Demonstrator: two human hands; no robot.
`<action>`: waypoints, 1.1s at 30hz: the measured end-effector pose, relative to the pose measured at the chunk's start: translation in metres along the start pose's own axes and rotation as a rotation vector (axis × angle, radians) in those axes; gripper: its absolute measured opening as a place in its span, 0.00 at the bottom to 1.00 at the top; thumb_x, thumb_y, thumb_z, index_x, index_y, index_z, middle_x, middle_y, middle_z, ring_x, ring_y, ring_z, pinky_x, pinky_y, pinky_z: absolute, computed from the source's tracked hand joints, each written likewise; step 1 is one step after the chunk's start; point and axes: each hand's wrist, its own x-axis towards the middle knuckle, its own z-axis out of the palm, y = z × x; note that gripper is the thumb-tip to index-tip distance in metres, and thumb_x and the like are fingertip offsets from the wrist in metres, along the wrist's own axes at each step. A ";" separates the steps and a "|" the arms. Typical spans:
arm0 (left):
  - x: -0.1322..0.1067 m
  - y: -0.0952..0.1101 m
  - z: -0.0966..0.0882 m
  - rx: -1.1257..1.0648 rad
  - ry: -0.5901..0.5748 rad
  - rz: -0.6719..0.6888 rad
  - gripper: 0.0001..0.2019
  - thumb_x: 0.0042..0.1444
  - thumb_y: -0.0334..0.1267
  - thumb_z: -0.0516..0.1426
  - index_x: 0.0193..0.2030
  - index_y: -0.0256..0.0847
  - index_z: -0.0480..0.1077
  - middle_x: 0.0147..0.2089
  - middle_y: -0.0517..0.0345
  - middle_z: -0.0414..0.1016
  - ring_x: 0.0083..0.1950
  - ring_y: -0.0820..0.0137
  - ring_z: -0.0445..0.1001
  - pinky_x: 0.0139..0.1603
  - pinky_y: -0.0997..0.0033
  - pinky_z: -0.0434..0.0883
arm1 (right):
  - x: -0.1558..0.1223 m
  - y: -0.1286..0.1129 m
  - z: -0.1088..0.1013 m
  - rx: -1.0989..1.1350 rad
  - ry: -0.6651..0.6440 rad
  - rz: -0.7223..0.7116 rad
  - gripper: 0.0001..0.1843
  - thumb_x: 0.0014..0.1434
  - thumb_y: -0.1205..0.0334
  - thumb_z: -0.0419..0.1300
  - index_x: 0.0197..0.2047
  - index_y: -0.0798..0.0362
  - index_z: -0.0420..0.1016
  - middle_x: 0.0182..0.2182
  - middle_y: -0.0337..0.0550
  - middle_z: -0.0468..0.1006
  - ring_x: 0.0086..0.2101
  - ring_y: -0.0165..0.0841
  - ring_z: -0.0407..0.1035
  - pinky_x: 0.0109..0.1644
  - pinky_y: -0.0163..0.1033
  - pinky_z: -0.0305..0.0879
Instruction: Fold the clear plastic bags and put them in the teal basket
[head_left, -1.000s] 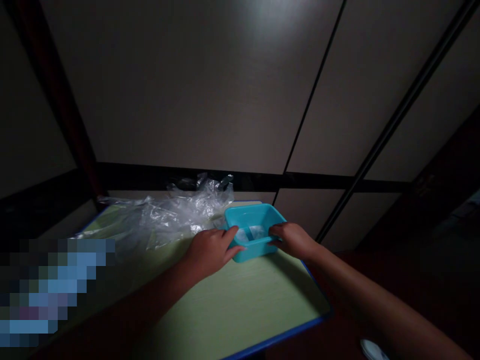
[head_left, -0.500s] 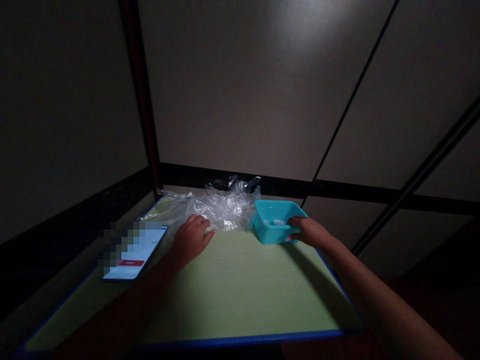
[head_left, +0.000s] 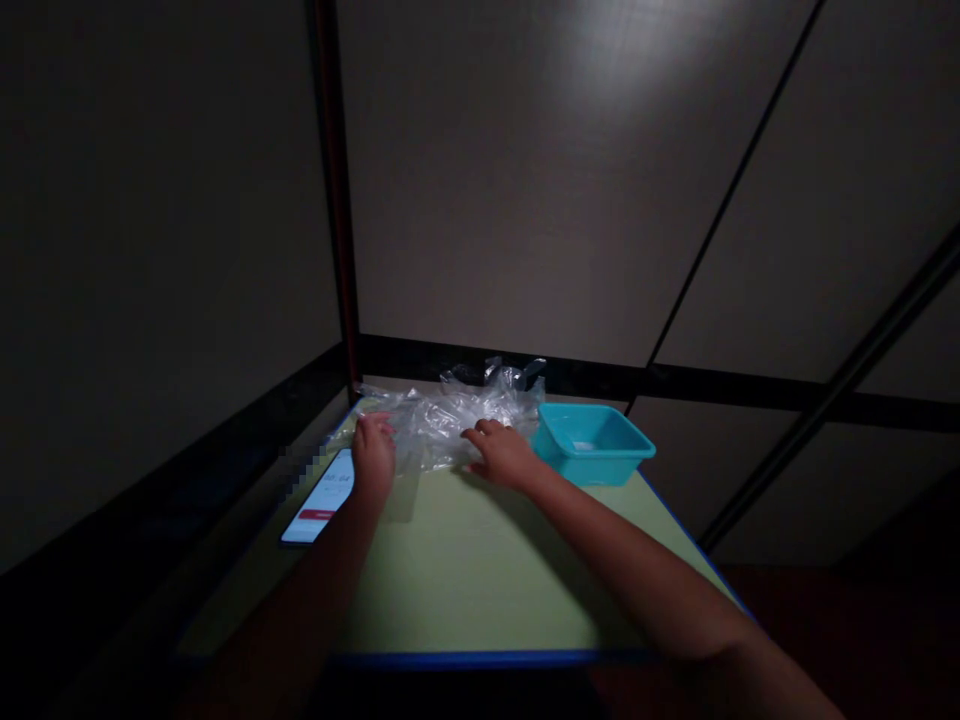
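Note:
A crumpled heap of clear plastic bags (head_left: 442,415) lies along the far side of the green table. My left hand (head_left: 373,458) is at the left end of the heap, its fingers curled on the edge of a clear plastic bag. A flat part of that bag (head_left: 405,492) hangs beside the hand over the tabletop. My right hand (head_left: 504,456) reaches to the front of the heap with thumb and fingers apart, touching or just over the plastic. To its right stands a turquoise plastic basket (head_left: 606,470), with something pale, hard to make out, inside.
A phone with a lit screen (head_left: 321,505) lies at the table's left side, partly behind my left forearm. The table (head_left: 465,590) has a blue edge. Dark panelled walls (head_left: 510,220) rise behind it and to the left.
My right hand has left the turquoise basket and moved left to the plastic heap. My left hand has closed on a bag at the heap's left end. The view has shifted slightly left.

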 end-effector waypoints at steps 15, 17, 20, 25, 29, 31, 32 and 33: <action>0.010 0.006 -0.005 -0.132 0.018 -0.152 0.35 0.48 0.70 0.38 0.31 0.38 0.66 0.24 0.61 0.64 0.19 0.76 0.61 0.18 0.77 0.57 | 0.043 -0.064 0.063 0.311 -0.080 -0.128 0.08 0.53 0.58 0.59 0.34 0.52 0.68 0.36 0.44 0.69 0.42 0.38 0.61 0.41 0.41 0.57; 0.010 0.004 -0.005 -0.108 -0.014 -0.167 0.35 0.48 0.70 0.40 0.30 0.37 0.67 0.25 0.60 0.65 0.20 0.75 0.62 0.18 0.77 0.57 | 0.045 -0.049 0.056 0.354 -0.005 -0.080 0.04 0.52 0.63 0.58 0.30 0.53 0.67 0.32 0.42 0.69 0.39 0.36 0.61 0.40 0.40 0.56; 0.006 0.002 -0.001 -0.014 -0.106 -0.098 0.33 0.51 0.67 0.41 0.32 0.38 0.68 0.30 0.54 0.69 0.28 0.71 0.68 0.24 0.74 0.63 | 0.046 -0.024 0.033 0.572 0.189 0.077 0.06 0.53 0.64 0.53 0.26 0.53 0.62 0.27 0.39 0.66 0.32 0.32 0.60 0.38 0.38 0.57; -0.016 0.005 0.009 0.245 -0.418 0.338 0.23 0.47 0.52 0.58 0.47 0.41 0.67 0.52 0.50 0.68 0.56 0.62 0.63 0.56 0.61 0.60 | 0.028 -0.006 -0.024 1.265 0.379 0.078 0.14 0.53 0.49 0.55 0.29 0.51 0.58 0.26 0.36 0.66 0.29 0.30 0.61 0.36 0.36 0.59; -0.031 0.012 0.011 0.037 -0.741 0.150 0.31 0.46 0.52 0.60 0.55 0.43 0.62 0.57 0.48 0.64 0.58 0.60 0.62 0.56 0.60 0.60 | -0.002 -0.012 -0.046 1.634 0.324 0.144 0.25 0.43 0.40 0.63 0.29 0.50 0.58 0.23 0.34 0.65 0.24 0.28 0.61 0.30 0.36 0.61; -0.035 0.013 0.009 -0.186 -0.957 -0.086 0.31 0.46 0.55 0.59 0.55 0.42 0.63 0.52 0.46 0.68 0.53 0.60 0.67 0.51 0.62 0.64 | -0.014 -0.013 -0.041 1.698 0.320 0.206 0.25 0.41 0.42 0.65 0.28 0.50 0.58 0.22 0.33 0.65 0.22 0.27 0.59 0.27 0.35 0.61; -0.036 0.013 0.008 -0.267 -1.042 -0.196 0.31 0.45 0.56 0.60 0.53 0.40 0.65 0.49 0.46 0.70 0.49 0.61 0.70 0.49 0.62 0.65 | -0.019 -0.013 -0.035 1.713 0.343 0.244 0.24 0.41 0.44 0.65 0.27 0.51 0.58 0.21 0.33 0.66 0.21 0.27 0.59 0.26 0.34 0.60; -0.038 0.013 0.007 -0.318 -1.106 -0.292 0.31 0.42 0.56 0.62 0.50 0.39 0.67 0.45 0.47 0.72 0.46 0.62 0.71 0.47 0.63 0.66 | -0.023 -0.012 -0.027 1.729 0.375 0.280 0.23 0.41 0.45 0.66 0.27 0.51 0.58 0.20 0.33 0.66 0.21 0.27 0.59 0.25 0.33 0.58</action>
